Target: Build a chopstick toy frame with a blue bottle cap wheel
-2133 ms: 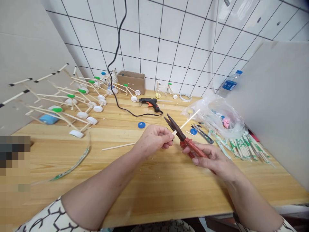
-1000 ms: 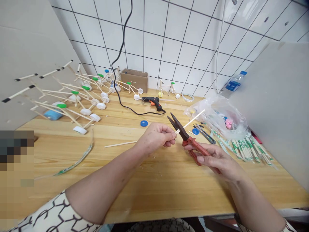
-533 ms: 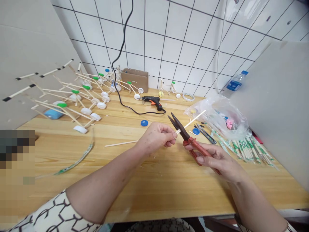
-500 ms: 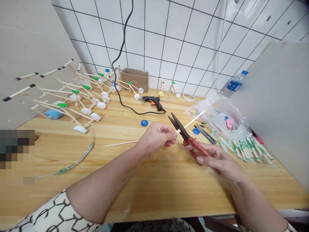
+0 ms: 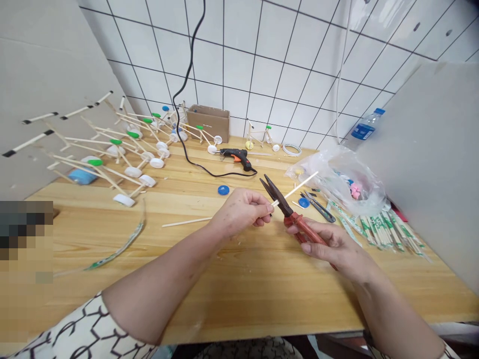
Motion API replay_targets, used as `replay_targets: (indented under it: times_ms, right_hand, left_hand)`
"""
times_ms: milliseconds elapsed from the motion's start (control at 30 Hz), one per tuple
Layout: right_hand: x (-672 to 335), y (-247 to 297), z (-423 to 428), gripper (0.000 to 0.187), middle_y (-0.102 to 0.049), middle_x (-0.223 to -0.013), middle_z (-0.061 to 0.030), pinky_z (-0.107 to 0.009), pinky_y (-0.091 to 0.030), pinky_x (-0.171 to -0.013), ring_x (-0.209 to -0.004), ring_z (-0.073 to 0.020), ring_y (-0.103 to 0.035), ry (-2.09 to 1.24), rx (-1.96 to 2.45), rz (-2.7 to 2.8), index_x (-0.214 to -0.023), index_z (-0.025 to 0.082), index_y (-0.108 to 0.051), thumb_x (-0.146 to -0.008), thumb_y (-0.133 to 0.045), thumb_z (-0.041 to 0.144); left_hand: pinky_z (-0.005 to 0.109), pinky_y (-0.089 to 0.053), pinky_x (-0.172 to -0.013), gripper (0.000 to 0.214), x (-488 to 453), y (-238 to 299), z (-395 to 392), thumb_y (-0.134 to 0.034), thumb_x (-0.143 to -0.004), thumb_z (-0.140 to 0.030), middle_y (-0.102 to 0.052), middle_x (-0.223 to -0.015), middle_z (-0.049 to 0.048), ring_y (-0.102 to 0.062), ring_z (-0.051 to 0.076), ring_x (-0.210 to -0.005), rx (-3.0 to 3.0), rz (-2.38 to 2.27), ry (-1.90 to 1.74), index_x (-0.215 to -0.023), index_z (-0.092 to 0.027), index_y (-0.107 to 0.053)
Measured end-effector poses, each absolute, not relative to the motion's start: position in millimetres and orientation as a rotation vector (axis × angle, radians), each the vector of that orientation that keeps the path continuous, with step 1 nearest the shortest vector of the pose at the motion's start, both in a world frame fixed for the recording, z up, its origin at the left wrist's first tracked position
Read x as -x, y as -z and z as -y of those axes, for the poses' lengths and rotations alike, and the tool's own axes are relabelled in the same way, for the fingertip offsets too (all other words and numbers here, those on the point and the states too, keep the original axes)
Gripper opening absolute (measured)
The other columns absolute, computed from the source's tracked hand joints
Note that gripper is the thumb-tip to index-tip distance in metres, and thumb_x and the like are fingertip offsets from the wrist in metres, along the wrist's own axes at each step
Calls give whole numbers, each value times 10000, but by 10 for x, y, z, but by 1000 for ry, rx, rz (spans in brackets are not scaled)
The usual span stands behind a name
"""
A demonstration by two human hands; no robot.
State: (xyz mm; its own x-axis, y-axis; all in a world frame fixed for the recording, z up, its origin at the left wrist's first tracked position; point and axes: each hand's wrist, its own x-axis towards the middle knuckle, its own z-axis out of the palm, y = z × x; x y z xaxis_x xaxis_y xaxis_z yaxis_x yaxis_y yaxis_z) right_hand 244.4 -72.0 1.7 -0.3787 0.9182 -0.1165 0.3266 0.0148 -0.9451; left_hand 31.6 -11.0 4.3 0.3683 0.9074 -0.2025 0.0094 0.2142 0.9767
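My left hand [image 5: 241, 212] pinches one end of a thin wooden stick [image 5: 299, 186] that slants up to the right above the wooden table [image 5: 239, 279]. My right hand [image 5: 333, 244] grips the red handles of a pair of shears [image 5: 284, 207]. Their dark blades close across the stick just beyond my left fingertips. A second bare stick [image 5: 187, 222] lies flat on the table to the left of my left hand.
Stick-and-bottle-cap models [image 5: 123, 149] crowd the far left. A glue gun [image 5: 235, 157] with its black cord, a cardboard box [image 5: 208, 122], a blue cap [image 5: 223, 190], a plastic bag [image 5: 340, 184], wrapped chopsticks [image 5: 381, 229], small cutters [image 5: 318, 207] and a water bottle [image 5: 364, 128] lie around.
The red handles have drawn together and the blades have closed onto the stick. Both hands stay in nearly the same place.
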Motion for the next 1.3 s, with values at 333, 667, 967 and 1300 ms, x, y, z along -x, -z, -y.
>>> replay_targets:
  times_ms: [333,667,967,1300]
  right_hand:
    - [-2337,-34,760,507,-556,-1228,-69,-379,-373,-980,-1148,-238,-495,-1318,1369,1681,-1204,231,-464,-746,-657,333]
    - [-2294,-75,745,545,-600,-1137,-42,-403,-384,-970,-1121,-252,-520,-1431,1481,1681,-1211,224,-505,-693,-657,300]
    - [-2368,-162,906,464,-577,-934,-5,-236,-415,-578,-750,-145,-549,-1379,1731,1632,-1137,250,-525,-681,-608,265]
    - [-2522,-48,1015,317,-568,-768,15,-210,-365,-515,-645,-121,-516,-1374,1679,1519,-965,219,-578,-654,-624,267]
  left_hand:
    - [191,-396,-456,121,-314,27,76,-624,-663,-146,-585,-464,1,-499,70,-424,-1155,-1002,-794,-545,-121,-611]
    - [205,-409,-470,102,-323,62,77,-666,-620,-193,-590,-472,1,-506,78,-433,-1180,-966,-824,-559,-126,-620]
    - [190,-386,-457,116,-490,45,183,-651,-615,-195,-576,-467,-1,-484,68,-429,-1219,-937,-795,-532,-127,-605]
    - [208,-384,-453,142,-667,97,217,-662,-584,-239,-579,-466,4,-482,77,-411,-1251,-941,-703,-519,-133,-592]
